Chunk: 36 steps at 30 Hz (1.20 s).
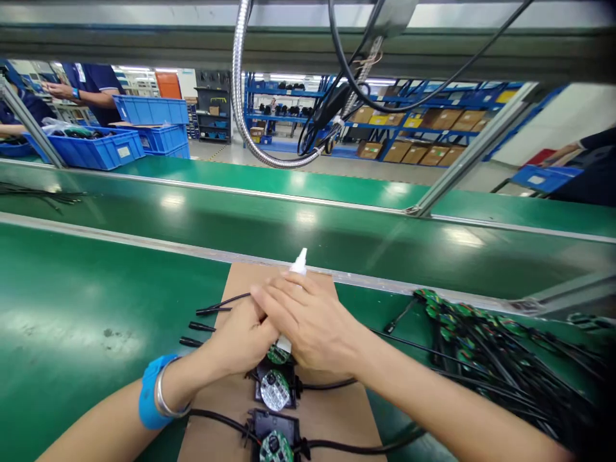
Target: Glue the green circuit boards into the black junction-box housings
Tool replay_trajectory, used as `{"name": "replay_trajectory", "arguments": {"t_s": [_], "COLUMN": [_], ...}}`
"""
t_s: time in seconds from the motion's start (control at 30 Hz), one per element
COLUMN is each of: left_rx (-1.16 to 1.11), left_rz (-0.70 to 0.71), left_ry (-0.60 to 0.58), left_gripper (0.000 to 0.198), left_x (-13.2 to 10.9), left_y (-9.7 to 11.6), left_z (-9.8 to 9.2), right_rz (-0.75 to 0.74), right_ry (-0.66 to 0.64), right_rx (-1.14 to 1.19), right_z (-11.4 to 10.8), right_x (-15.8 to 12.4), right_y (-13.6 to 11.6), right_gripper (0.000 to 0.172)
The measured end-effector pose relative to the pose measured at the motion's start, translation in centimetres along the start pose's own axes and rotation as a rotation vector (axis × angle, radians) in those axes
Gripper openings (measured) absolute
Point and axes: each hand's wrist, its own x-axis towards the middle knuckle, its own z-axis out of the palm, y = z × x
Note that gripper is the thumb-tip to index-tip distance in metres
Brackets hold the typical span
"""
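A white squeeze bottle [299,263] with a pointed nozzle is tilted away from me, tip upward. My right hand [312,321] is closed over it, hiding most of its body. Pressed against the right hand, my left hand [245,337] is closed around the bottle too, its fingers largely covered. Just below the hands, a round circuit board [274,390] rests on a black housing with cables at its sides. Nearer to me lies a second black housing [274,423] with a green circuit board [276,447] on it. Both units sit on a cardboard sheet [332,410].
On the right lies a heap of black cables [500,359] with green boards. Several black cable ends [199,326] stick out left of the cardboard. Blue bins [103,147] stand at the far left near other people. A metal hose [235,83] hangs overhead.
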Motion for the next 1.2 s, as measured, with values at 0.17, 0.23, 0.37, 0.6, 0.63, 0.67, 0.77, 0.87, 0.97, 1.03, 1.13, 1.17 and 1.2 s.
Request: {"name": "replay_trajectory", "arguments": {"t_s": [0.17, 0.23, 0.37, 0.6, 0.63, 0.67, 0.77, 0.87, 0.97, 1.03, 1.13, 1.17, 1.2], "left_rx": [-0.031, 0.200, 0.732, 0.903, 0.906, 0.911, 0.922, 0.919, 0.919, 0.921, 0.927, 0.928, 0.929], "left_rz": [-0.072, -0.016, 0.111, 0.117, 0.111, 0.102, 0.078, 0.069, 0.067, 0.073, 0.076, 0.077, 0.076], "left_ry": [-0.062, -0.067, -0.107, -0.168, -0.172, -0.173, -0.183, -0.194, -0.194, -0.190, -0.187, -0.186, -0.186], "left_gripper": [0.053, 0.043, 0.027, 0.039, 0.040, 0.041, 0.042, 0.042, 0.042, 0.043, 0.043, 0.043, 0.043], "left_x": [0.7, 0.8, 0.8, 1.3, 1.4, 1.5, 1.6, 1.5, 1.5, 1.4, 1.5, 1.5, 1.6], "left_y": [-0.9, -2.2, -5.1, -7.6, -7.7, -7.8, -7.9, -8.0, -8.0, -8.1, -8.3, -8.3, -8.3], "left_z": [-1.9, -1.9, -0.9, -1.2, -1.3, -1.4, -1.4, -1.3, -1.3, -1.3, -1.3, -1.3, -1.3], "right_rz": [0.403, 0.700, 0.803, 0.632, 0.594, 0.564, 0.522, 0.538, 0.541, 0.525, 0.513, 0.514, 0.518], "right_ry": [0.106, 0.350, 0.670, 0.746, 0.753, 0.760, 0.769, 0.758, 0.741, 0.734, 0.730, 0.724, 0.716], "right_rx": [0.449, 0.808, 1.349, 1.471, 1.479, 1.479, 1.449, 1.416, 1.395, 1.392, 1.388, 1.387, 1.387], "right_z": [0.9, 2.2, 6.3, 9.4, 9.6, 9.7, 10.2, 10.4, 10.5, 10.4, 10.4, 10.4, 10.4], "right_x": [1.7, 1.6, 1.1, 1.6, 1.6, 1.7, 1.7, 1.5, 1.3, 1.1, 0.9, 0.8, 0.7], "right_y": [4.8, 6.3, 7.3, 6.3, 6.3, 6.3, 6.4, 6.5, 6.4, 6.4, 6.3, 6.3, 6.2], "right_gripper": [0.026, 0.029, 0.028, 0.035, 0.035, 0.035, 0.036, 0.037, 0.037, 0.036, 0.036, 0.036, 0.036]}}
